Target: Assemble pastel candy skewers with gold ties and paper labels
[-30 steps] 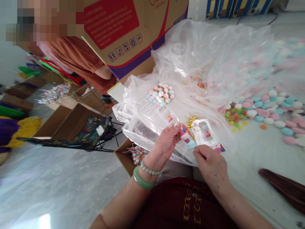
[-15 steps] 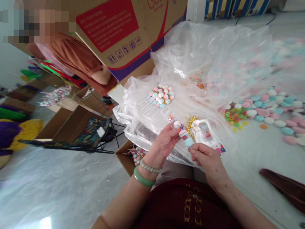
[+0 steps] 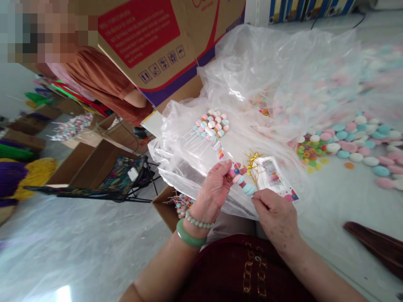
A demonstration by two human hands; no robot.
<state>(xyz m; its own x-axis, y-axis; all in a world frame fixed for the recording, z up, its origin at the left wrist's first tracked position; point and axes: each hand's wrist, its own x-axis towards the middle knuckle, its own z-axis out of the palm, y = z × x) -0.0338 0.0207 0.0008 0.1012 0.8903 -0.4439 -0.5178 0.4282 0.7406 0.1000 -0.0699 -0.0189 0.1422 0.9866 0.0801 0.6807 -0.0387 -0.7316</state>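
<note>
Okay, the left hand has its fingers pinched narrow around a pastel candy stick, held up above the clear plastic bag. The right hand sits just beside it, with its fingertips curled in at the candy's lower end; whether they touch, I can't quite tell. On the bag lie a printed card, gold twist ties and a bunch of candy sticks, with loose pastel candies spread beyond it.

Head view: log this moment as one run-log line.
left hand: holds candy lollipop | right hand: beside candy | nearby: gold twist ties | below: clear plastic
</note>
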